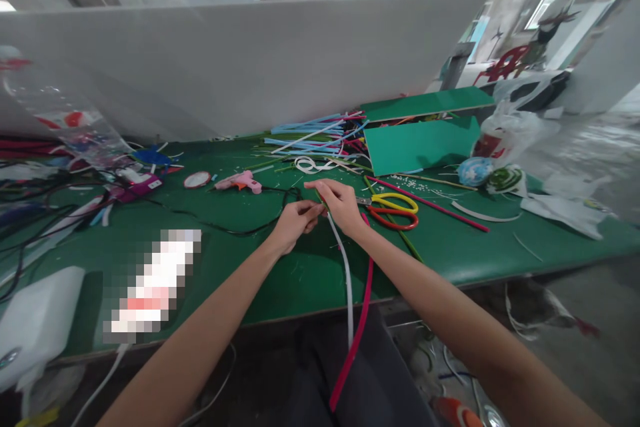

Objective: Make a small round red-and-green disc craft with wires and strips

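Observation:
My left hand [295, 223] and my right hand [341, 205] meet over the green table, both with fingers closed in a pinch. Between them shows a short bit of green pipe cleaner [320, 198]. From the same spot a white pipe cleaner [346, 260] hangs down past the table edge. A dark pink pipe cleaner [368, 287] passes under my right wrist and droops towards my lap. Just right of my right hand lie scissors [395, 202] with one yellow and one orange handle. My fingers hide how the stems are joined.
A pink glue gun [239, 181] lies left of my hands, its black cord trailing. Behind are bundled blue pipe cleaners [305, 128] and a green board box [423, 145]. A plastic bottle [65, 113], a white device [40, 320] and a plastic bag [515, 123] flank the table. A person [555, 20] stands far right.

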`<state>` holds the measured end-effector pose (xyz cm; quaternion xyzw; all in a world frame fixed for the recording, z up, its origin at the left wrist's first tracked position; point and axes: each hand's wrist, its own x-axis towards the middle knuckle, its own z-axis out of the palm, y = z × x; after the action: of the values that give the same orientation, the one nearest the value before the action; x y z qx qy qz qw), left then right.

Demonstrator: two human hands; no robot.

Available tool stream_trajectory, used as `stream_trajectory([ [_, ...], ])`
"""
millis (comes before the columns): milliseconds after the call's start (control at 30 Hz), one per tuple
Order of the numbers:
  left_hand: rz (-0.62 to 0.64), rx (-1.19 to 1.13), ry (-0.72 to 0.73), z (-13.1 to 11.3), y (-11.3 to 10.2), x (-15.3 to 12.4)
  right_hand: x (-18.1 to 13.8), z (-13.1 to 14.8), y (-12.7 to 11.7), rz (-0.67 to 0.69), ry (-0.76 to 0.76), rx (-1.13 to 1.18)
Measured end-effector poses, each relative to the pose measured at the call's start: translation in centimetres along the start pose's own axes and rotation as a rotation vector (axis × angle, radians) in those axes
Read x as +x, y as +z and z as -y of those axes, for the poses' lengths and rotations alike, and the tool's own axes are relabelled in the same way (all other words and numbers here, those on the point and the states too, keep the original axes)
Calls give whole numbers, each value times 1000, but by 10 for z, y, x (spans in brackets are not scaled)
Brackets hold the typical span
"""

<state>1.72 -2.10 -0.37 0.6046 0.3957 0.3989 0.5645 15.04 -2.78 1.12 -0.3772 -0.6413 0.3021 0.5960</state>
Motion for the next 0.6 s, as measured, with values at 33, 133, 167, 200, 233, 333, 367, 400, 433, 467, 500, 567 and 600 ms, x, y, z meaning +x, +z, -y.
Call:
stream_trajectory([
  [33,0,-15,-3,0,1,0,0,0,1,-18,-12,-8],
  [133,3,-39,3,-1,4,-2,-1,-1,4,-61,-43,-12],
  [167,3,-41,6,-1,4,-2,-2,-2,5,-71,-48,-10],
  [200,2,-41,7,-1,5,-2,-2,-2,5,-74,-47,-6],
  [233,0,-39,8,-1,4,-2,-2,-2,5,-70,-37,2],
  [333,1,-22,9,-2,2,-1,2,-3,2,-10,38,91],
  [367,4,-19,13,-2,1,0,4,-4,0,10,71,155],
  [400,9,-20,18,-3,0,1,7,-4,-3,20,101,232],
  [433,14,-25,22,-3,-1,1,9,-3,-6,18,126,310],
  [467,20,-33,22,-3,-2,1,12,-3,-9,2,142,373],
  [500,28,-40,16,-4,-2,2,14,-2,-12,-22,153,409],
  [567,51,-51,-5,-4,-3,1,15,1,-15,-53,170,384],
  [600,65,-54,-16,-4,-3,1,15,2,-16,-44,177,337],
])
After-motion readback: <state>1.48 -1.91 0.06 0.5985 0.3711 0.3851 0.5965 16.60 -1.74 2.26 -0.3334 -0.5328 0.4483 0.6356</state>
